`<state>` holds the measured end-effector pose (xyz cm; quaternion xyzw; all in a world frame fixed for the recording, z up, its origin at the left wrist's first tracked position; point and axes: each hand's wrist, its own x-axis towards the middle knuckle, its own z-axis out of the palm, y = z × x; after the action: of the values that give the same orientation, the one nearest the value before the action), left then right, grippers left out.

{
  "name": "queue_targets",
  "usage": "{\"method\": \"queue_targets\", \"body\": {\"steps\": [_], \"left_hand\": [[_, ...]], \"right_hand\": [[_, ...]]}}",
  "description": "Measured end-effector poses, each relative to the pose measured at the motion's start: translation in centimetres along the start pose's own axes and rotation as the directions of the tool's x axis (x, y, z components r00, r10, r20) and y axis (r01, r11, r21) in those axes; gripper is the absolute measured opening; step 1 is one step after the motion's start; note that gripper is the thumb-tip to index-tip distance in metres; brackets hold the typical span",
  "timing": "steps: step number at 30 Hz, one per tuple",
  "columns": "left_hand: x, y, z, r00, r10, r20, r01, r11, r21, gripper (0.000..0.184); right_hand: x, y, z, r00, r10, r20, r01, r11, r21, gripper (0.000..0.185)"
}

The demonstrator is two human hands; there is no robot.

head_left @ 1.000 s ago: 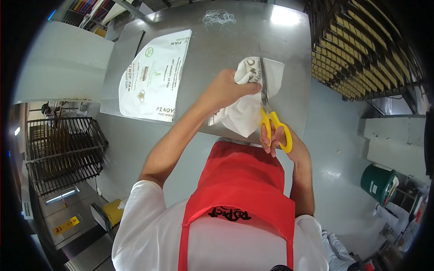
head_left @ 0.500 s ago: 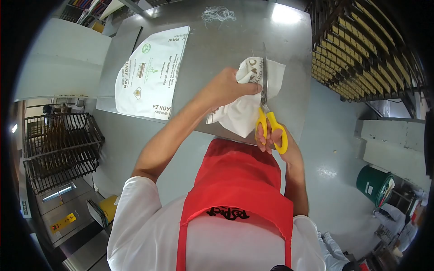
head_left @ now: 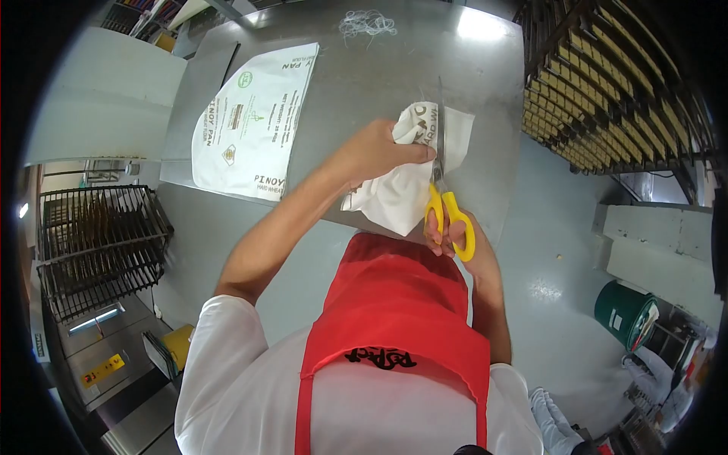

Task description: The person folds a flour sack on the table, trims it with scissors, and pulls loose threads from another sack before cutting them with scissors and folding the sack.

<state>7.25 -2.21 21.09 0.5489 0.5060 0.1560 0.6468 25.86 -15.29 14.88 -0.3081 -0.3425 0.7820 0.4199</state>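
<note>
My left hand point(head_left: 390, 149) grips a bunched white printed cloth point(head_left: 402, 189) near the front edge of the metal table point(head_left: 341, 91). In my right hand point(head_left: 449, 233) are yellow-handled scissors point(head_left: 464, 227), with fingers through the handles. The scissors' blades point away from me and lie along the cloth, just right of my left thumb; part of the cloth shows on their right side. A flat white printed cloth piece point(head_left: 254, 125) lies on the table's left part.
A tangle of white thread point(head_left: 367, 24) lies at the table's far side. Tall racks stand at the right point(head_left: 607, 91) and left point(head_left: 102, 246). A green bin point(head_left: 623, 312) is on the floor at the right.
The scissor handles have moved slightly left and closer together. The held cloth has shifted a little toward me, still gripped by my left hand. The view has shifted slightly.
</note>
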Motion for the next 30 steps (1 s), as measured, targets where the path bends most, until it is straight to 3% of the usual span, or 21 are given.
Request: {"method": "queue_targets", "body": {"steps": [2,4,9,12,13,15,17,20,22,23,25,26,28,30], "left_hand": [[0.0,-0.1,-0.1,0.999,-0.006,-0.035,0.006,1.000,-0.003,0.032],[0.0,-0.2,-0.2,0.998,-0.012,-0.069,0.011,1.000,-0.006,0.032],[-0.2,-0.7,-0.1,0.998,-0.067,0.014,0.065,0.994,0.083,0.032],[-0.2,-1.2,-0.6,0.999,-0.006,0.036,0.005,0.999,0.037,0.034],[-0.5,-1.0,-0.9,0.999,-0.004,0.034,0.002,0.999,0.040,0.034],[-1.3,-0.3,-2.3,0.994,-0.029,-0.107,0.014,0.990,-0.137,0.038],[-1.0,-1.9,-5.3,0.991,-0.005,-0.135,-0.025,0.976,-0.217,0.040],[-1.7,-2.9,-7.9,0.985,0.020,-0.172,-0.079,0.937,-0.340,0.048],[-1.7,-3.8,-8.5,0.984,0.014,-0.175,-0.083,0.914,-0.396,0.051],[-1.6,-4.4,-8.7,0.986,0.018,-0.167,-0.083,0.918,-0.388,0.051],[-1.4,-5.4,-8.7,0.991,0.045,-0.123,-0.100,0.869,-0.485,0.051],[-1.3,-5.7,-8.6,0.992,0.050,-0.117,-0.101,0.873,-0.477,0.051],[-1.5,-6.1,-8.4,0.991,0.092,-0.098,-0.130,0.847,-0.515,0.048],[-1.8,-6.2,-8.3,0.993,0.086,-0.080,-0.115,0.847,-0.519,0.049]], "right_hand": [[-0.1,0.0,0.2,0.996,0.053,-0.071,-0.052,0.999,0.014,0.014],[-0.1,0.3,-0.1,0.997,0.066,-0.045,-0.066,0.998,0.011,0.015],[-0.3,0.7,0.1,1.000,0.029,0.010,-0.029,0.997,-0.071,0.021],[-0.4,0.5,-0.8,0.998,0.051,0.037,-0.046,0.992,-0.116,0.025],[-0.7,-0.2,-1.5,0.992,0.102,0.068,-0.089,0.980,-0.179,0.022],[-1.6,-1.6,-3.2,0.984,0.144,0.105,-0.115,0.964,-0.240,0.019],[-2.9,-2.5,-5.1,0.939,0.341,0.045,-0.264,0.799,-0.541,0.034],[-2.8,-0.9,-8.9,0.953,0.304,-0.003,-0.256,0.799,-0.544,0.021],[-1.3,0.1,-10.5,0.915,0.179,-0.361,-0.391,0.608,-0.691,0.025],[-0.2,0.2,-10.6,0.915,0.171,-0.366,-0.389,0.614,-0.686,0.025],[2.8,-0.5,-9.7,0.821,-0.075,-0.566,-0.545,0.192,-0.816,0.032],[3.8,-0.1,-10.4,0.818,-0.082,-0.569,-0.546,0.200,-0.814,0.032],[6.0,1.1,-11.5,0.806,-0.321,-0.498,-0.484,0.128,-0.866,0.041],[7.9,0.7,-11.3,0.784,-0.339,-0.520,-0.516,0.111,-0.850,0.044]]}}
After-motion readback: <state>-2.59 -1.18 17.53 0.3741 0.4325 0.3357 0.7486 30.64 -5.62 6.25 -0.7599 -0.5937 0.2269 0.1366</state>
